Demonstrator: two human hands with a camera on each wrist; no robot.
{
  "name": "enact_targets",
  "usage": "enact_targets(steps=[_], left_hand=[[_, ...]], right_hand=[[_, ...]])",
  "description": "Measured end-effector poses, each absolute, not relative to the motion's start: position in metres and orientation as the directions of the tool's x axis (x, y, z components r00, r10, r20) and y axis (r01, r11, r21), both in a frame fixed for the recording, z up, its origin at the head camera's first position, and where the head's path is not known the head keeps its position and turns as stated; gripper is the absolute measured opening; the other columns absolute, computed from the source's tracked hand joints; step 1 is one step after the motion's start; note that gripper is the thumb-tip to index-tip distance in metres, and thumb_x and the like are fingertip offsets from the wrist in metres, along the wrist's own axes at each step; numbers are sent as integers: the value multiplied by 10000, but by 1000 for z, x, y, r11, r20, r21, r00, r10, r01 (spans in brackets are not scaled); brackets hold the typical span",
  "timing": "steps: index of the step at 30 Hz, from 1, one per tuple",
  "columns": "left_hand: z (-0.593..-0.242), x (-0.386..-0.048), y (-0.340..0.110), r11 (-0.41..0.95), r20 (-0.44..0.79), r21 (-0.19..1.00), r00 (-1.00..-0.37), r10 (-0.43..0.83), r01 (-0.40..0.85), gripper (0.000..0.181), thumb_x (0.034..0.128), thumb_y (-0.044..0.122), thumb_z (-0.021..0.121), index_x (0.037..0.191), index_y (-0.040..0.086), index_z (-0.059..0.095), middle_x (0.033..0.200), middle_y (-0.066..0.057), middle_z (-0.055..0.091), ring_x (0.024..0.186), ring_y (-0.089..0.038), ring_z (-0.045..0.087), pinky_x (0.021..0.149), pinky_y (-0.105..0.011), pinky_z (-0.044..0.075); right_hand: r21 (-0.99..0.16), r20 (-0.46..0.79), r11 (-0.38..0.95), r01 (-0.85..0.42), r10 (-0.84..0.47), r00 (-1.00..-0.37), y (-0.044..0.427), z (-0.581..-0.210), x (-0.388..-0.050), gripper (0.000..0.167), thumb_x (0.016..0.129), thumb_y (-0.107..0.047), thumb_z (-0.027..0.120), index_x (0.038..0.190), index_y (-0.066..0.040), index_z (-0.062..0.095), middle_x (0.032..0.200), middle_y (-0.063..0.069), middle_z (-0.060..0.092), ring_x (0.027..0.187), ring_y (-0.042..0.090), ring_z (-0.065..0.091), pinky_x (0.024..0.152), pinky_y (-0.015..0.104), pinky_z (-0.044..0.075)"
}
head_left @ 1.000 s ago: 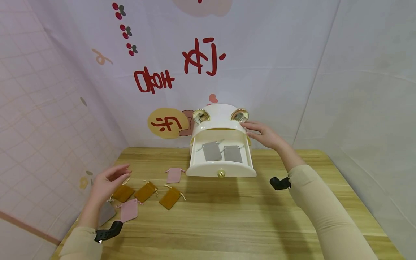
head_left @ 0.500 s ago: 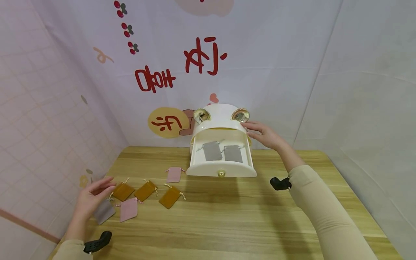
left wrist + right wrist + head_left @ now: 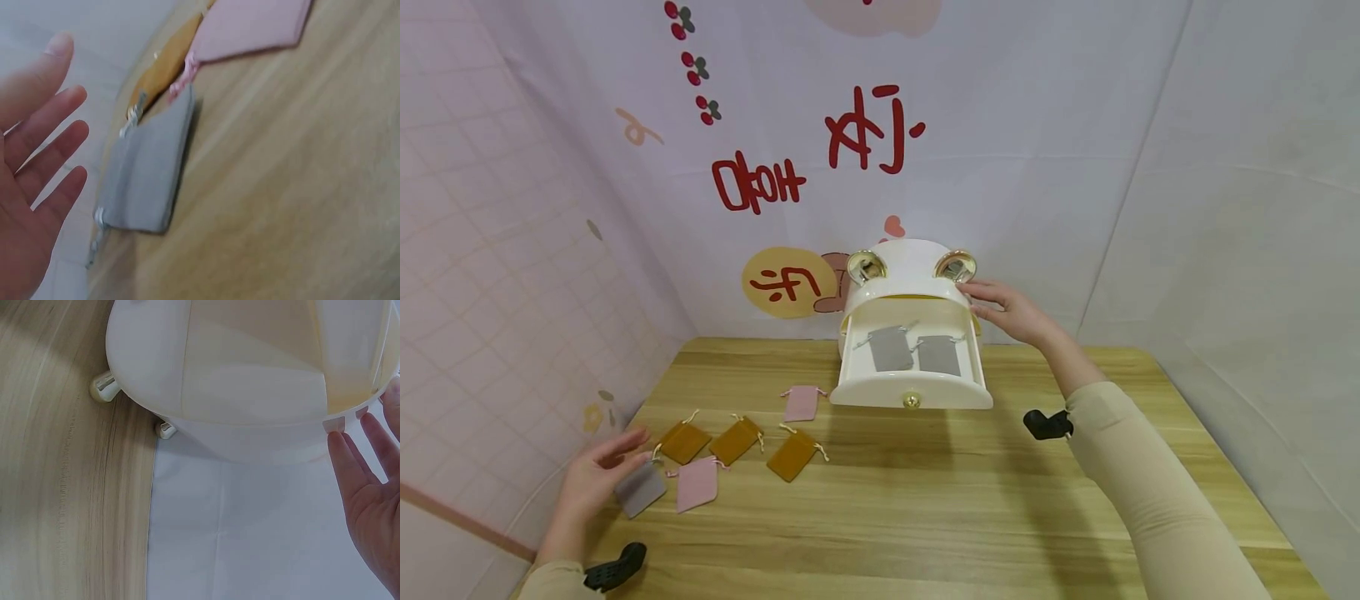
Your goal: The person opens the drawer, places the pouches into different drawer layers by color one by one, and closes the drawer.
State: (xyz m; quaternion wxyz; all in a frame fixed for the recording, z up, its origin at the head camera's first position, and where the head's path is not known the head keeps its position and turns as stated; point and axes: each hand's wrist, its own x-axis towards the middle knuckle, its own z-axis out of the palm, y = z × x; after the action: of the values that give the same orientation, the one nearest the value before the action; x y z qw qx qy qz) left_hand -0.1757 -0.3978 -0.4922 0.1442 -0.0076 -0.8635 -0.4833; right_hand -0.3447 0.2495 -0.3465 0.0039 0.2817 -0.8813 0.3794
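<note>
My left hand [image 3: 591, 479], fingers apart and holding nothing, hovers beside a grey drawstring pouch [image 3: 642, 490] at the table's left. In the left wrist view the fingers stand clear of that grey pouch [image 3: 147, 172]. My right hand [image 3: 1015, 315] rests its fingertips against the side of a white box [image 3: 910, 265] with gold round eyes. The right wrist view has those straight fingers [image 3: 350, 465] on the box's rim. The box's drawer [image 3: 865, 393] is pulled out, with two grey pouches [image 3: 891, 348] lying flat inside.
Left of the box lie several mustard pouches [image 3: 737, 442] and two pink ones, a near pink pouch [image 3: 697, 485] and a far pink pouch [image 3: 802, 403]. A printed cloth [image 3: 1037, 125] hangs behind the wooden table [image 3: 880, 517].
My left hand has moved left and toward me, from above the mustard pouches to beside the grey pouch. My right hand and the drawer have stayed put.
</note>
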Motion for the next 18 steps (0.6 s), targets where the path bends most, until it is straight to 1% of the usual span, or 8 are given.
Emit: enact_targets(steps=[1, 4, 7, 8, 10, 11, 14, 18], left_hand=[[-494, -176, -399, 538, 239, 832, -962, -131, 134, 492, 871, 89, 772, 1277, -120, 588, 1072, 279, 642, 916, 118, 581, 742, -58, 453], [-499, -174, -404, 567, 191, 820, -970, -148, 75, 532, 859, 143, 795, 1281, -109, 589, 1071, 296, 619, 906, 126, 566, 732, -67, 453], [-502, -172, -408, 600, 152, 800, -975, -165, 23, 563, 848, 196, 811, 1283, -91, 598, 1061, 277, 623, 884, 139, 551, 715, -76, 452], [-503, -172, -409, 611, 141, 792, -976, -166, 10, 573, 847, 213, 812, 1288, -84, 598, 1064, 259, 632, 878, 143, 547, 708, -75, 449], [-504, -170, -411, 623, 126, 782, -977, -173, -10, 593, 843, 231, 817, 1293, -84, 594, 1067, 217, 651, 868, 150, 540, 697, -73, 443], [-504, -169, -411, 626, 121, 780, -977, -176, -16, 601, 841, 238, 818, 1296, -83, 593, 1071, 186, 665, 870, 155, 537, 698, -67, 437], [-507, -167, -412, 626, 127, 780, -977, -171, -8, 609, 839, 228, 820, 1299, -95, 584, 1076, 158, 677, 890, 177, 520, 709, -50, 422], [-512, -166, -414, 608, 154, 794, -976, -155, 29, 591, 833, 180, 822, 1276, -128, 581, 1054, 239, 647, 919, 205, 496, 749, -39, 407]], right_hand=[[-669, 218, 555, -494, -490, -844, 249, -347, -344, 470, 1036, -158, 540, 1492, -91, 453, 1580, 191, 281, 1459, 394, 194, 1122, 627, 211], [-665, 218, 559, -494, -488, -845, 249, -347, -345, 469, 1037, -157, 536, 1493, -91, 451, 1579, 191, 283, 1458, 391, 198, 1123, 620, 220], [-660, 217, 566, -494, -485, -847, 249, -348, -345, 470, 1039, -177, 537, 1495, -102, 453, 1578, 190, 284, 1457, 392, 201, 1120, 621, 224], [-659, 217, 567, -495, -486, -846, 250, -348, -345, 473, 1037, -201, 543, 1496, -124, 457, 1580, 175, 288, 1457, 381, 207, 1120, 616, 232], [-660, 214, 568, -492, -485, -848, 250, -348, -345, 478, 1036, -214, 546, 1498, -131, 456, 1582, 173, 284, 1458, 383, 204, 1119, 619, 231], [-661, 214, 567, -491, -485, -848, 250, -347, -345, 478, 1035, -216, 547, 1497, -132, 457, 1584, 172, 282, 1459, 383, 202, 1118, 622, 229], [-665, 212, 566, -488, -483, -849, 249, -346, -343, 477, 1034, -206, 548, 1496, -127, 459, 1586, 168, 277, 1460, 382, 199, 1116, 625, 232], [-669, 211, 563, -485, -481, -851, 249, -345, -342, 472, 1032, -179, 549, 1492, -114, 462, 1585, 171, 278, 1461, 384, 196, 1117, 628, 223]])
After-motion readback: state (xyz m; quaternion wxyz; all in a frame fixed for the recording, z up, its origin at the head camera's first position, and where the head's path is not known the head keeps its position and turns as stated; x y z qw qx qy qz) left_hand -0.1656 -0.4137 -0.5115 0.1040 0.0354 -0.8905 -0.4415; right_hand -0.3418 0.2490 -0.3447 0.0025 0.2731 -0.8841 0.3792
